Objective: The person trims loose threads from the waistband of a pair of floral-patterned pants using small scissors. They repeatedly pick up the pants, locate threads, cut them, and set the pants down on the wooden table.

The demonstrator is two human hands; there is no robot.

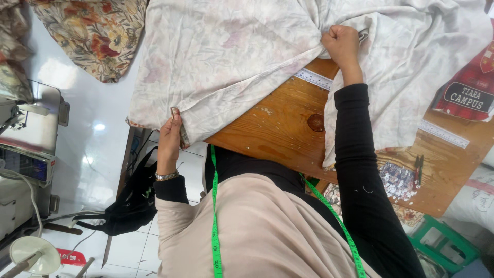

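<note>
Head view: pale floral cloth (231, 56) spread over the wooden tabletop (278, 128), filling the upper centre of the frame. Left hand (170, 135), lower left of centre, fingers pinched shut on the cloth's hem. Right hand (340, 45), upper right, fist closed on bunched cloth. Green measuring tape (214, 216) hangs round the person's neck.

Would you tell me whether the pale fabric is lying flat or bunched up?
Bunched: the pale fabric gathers into creases at the right hand, while the left hand pinches its corner.
</note>
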